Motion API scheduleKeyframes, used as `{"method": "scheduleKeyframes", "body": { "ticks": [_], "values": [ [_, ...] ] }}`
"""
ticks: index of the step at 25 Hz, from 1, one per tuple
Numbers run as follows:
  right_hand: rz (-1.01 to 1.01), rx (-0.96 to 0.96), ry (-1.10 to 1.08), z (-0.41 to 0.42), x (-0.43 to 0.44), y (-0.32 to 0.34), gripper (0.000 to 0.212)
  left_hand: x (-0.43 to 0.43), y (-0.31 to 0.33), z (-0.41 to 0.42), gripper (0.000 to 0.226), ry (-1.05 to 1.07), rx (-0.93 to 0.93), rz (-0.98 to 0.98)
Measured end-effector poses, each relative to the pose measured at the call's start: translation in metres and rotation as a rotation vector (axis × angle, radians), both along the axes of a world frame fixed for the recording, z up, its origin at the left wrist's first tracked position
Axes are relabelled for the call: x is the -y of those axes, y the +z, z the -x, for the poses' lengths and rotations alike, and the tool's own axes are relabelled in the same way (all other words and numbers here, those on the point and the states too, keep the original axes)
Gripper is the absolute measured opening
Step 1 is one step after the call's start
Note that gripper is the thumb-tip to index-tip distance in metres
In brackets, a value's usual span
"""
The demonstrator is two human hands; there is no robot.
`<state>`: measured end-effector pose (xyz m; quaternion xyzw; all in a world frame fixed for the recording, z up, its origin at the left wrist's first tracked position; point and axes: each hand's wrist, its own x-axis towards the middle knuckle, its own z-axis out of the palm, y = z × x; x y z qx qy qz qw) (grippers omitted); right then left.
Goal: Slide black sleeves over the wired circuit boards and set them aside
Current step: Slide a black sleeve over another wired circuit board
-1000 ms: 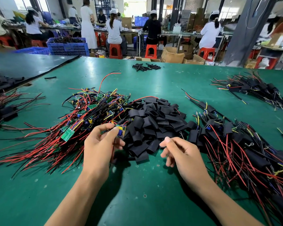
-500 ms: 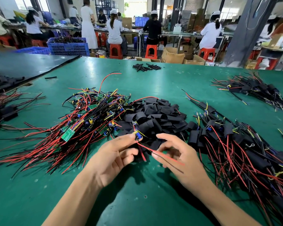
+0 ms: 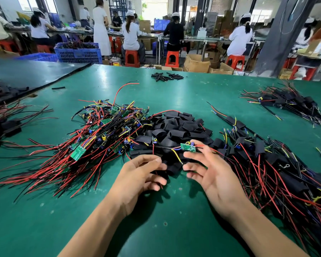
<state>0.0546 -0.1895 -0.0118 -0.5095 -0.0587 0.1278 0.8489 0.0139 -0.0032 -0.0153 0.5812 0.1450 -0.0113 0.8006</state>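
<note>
Nearest you, your left hand (image 3: 143,175) hovers low over the green table (image 3: 156,229), fingers curled in at the near edge of the heap of black sleeves (image 3: 174,130). Whether it already has one pinched cannot be told. Your right hand (image 3: 213,175), palm turned inward and lower fingers spread loose, pinches a small green circuit board (image 3: 188,147) between thumb and forefinger. You hold it just above the sleeves, with its red and yellow wires trailing free. Held up like that, the board's end is probably left clear for a sleeve to go on.

Toward the left edge lies the tangle of bare boards (image 3: 100,138), your supply. Toward the right edge lie the sleeved boards (image 3: 267,164), set aside. So stock, sleeves and finished work run in one line across your reach.

Farther off, another wired heap (image 3: 285,102) sits near the far right corner, and a small bunch of tubes (image 3: 167,76) lies by the far edge. Beyond the table, people in caps sit on red stools at benches, with a blue crate (image 3: 78,52) and cardboard boxes (image 3: 196,63) on the floor.
</note>
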Motion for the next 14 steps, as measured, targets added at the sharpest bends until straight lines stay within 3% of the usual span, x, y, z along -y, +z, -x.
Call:
{"method": "scheduleKeyframes", "body": {
  "ticks": [6, 14],
  "values": [
    [-0.355, -0.157, 0.103, -0.005, 0.018, 0.014, 0.033, -0.003, -0.001, -0.001, 0.013, 0.133, 0.053, 0.028],
    [-0.390, -0.135, 0.111, -0.002, 0.016, 0.019, 0.015, -0.005, -0.003, -0.001, 0.011, 0.162, 0.045, -0.005]
  ]
}}
